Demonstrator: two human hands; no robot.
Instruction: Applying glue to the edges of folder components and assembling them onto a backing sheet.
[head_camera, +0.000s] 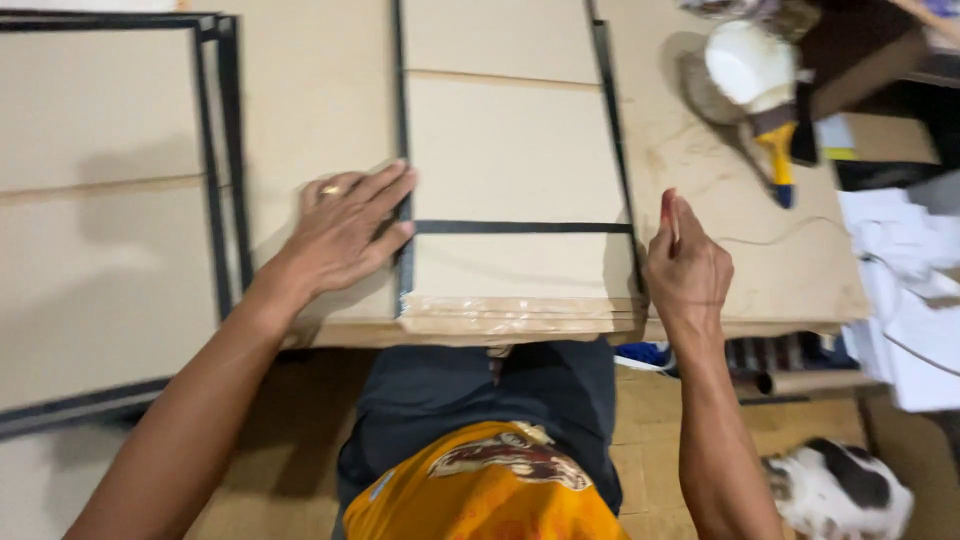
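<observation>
Our left hand (345, 228) lies flat and open, pinning the board stack (515, 180) at its nine o'clock edge. Our right hand (686, 268), fingers loosely together, holds nothing, steadying the three o'clock frame strip (618, 150).

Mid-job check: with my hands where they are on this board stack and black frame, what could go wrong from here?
1. The stack of beige boards overhangs the wooden table's front edge; pressing there might tip or slide it.
2. The left hand pins only one side rail of the thin black frame, while the right hand hovers, so the frame could skew.
3. The black-and-white animal underfoot may cause a stumble.
</observation>
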